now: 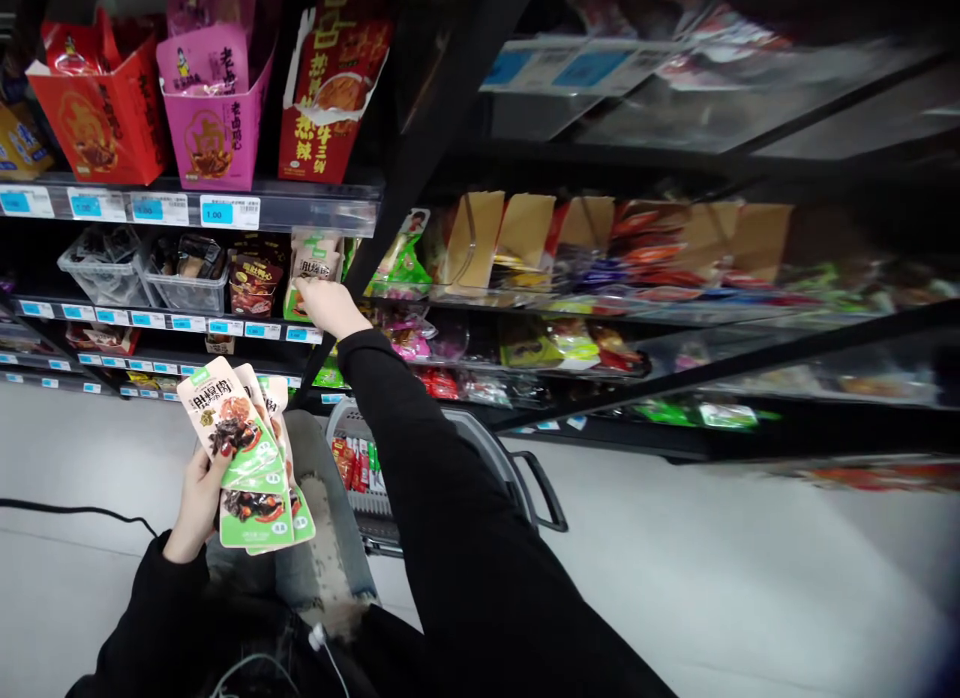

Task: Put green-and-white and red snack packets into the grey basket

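My left hand (199,493) is closed around a fanned stack of several flat snack packets (251,523), cream and green with pictures of dark food. They are held low in front of my knees. My right hand (330,306) reaches to the lower shelf, its fingers bent against a matching snack packet (315,253) standing in a green box (295,306). The fingertips are partly hidden there, but they look closed on the packet's edge. Left of this box stands a brown box of packets (255,281).
Clear plastic tubs (187,278) hold dark packets farther left. Above are a red box (105,123), a pink box (214,133) and a tall red box (330,98). A grey shopping basket (465,428) with a dark handle (546,488) stands on the floor. A black shelf post (442,108) rises beside my right arm.
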Motion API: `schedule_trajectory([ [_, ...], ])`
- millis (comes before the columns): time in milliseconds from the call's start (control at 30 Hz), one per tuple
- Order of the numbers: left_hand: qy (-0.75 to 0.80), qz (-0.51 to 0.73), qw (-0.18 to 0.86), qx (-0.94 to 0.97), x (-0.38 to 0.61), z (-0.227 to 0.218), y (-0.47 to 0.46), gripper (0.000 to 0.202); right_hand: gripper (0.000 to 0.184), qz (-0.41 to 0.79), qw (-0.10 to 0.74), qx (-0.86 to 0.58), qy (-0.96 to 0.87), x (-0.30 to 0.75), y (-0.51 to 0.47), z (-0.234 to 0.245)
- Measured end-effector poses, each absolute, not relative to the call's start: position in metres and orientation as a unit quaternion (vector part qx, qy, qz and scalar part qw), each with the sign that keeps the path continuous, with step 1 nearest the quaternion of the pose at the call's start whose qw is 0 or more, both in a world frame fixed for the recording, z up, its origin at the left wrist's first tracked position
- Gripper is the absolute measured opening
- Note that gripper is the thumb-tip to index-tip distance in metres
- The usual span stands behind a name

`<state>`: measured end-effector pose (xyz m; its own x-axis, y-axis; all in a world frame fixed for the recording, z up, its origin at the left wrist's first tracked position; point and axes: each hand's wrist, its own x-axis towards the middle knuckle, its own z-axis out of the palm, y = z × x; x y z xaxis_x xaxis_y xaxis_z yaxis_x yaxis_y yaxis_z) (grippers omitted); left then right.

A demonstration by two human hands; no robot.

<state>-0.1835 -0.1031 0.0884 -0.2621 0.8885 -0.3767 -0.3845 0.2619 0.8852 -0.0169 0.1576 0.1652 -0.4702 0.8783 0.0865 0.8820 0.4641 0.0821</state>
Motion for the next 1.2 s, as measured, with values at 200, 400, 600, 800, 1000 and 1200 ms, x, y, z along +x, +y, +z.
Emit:
schedule_trajectory([
  [200,0.575,0.567,0.547,0.220,-0.183,0.099,-0.103,0.049,0.024,-0.015,-0.002,-0.436,-0.900,-0.011,0.106,0.211],
  [400,0.599,0.596,0.470,0.255,-0.196,0.103,-0.107,0.046,0.021,0.104,0.065,-0.431,-0.894,0.049,0.001,0.230],
  [600,0.634,0.576,0.409,0.313,-0.185,0.100,-0.106,0.044,0.005,0.267,0.050,-0.480,-0.834,0.144,-0.099,0.195],
  [800,0.648,0.520,0.463,0.309,-0.144,0.081,-0.090,0.041,0.005,0.223,-0.031,-0.571,-0.789,0.209,-0.152,0.098],
  [1000,0.610,0.469,0.549,0.327,-0.068,0.046,-0.058,0.044,0.026,0.236,-0.131,-0.655,-0.706,0.249,-0.113,-0.049],
  [1200,0.612,0.411,0.593,0.324,-0.013,0.022,-0.033,0.045,0.029,0.287,-0.179,-0.675,-0.656,0.274,-0.049,-0.158],
])
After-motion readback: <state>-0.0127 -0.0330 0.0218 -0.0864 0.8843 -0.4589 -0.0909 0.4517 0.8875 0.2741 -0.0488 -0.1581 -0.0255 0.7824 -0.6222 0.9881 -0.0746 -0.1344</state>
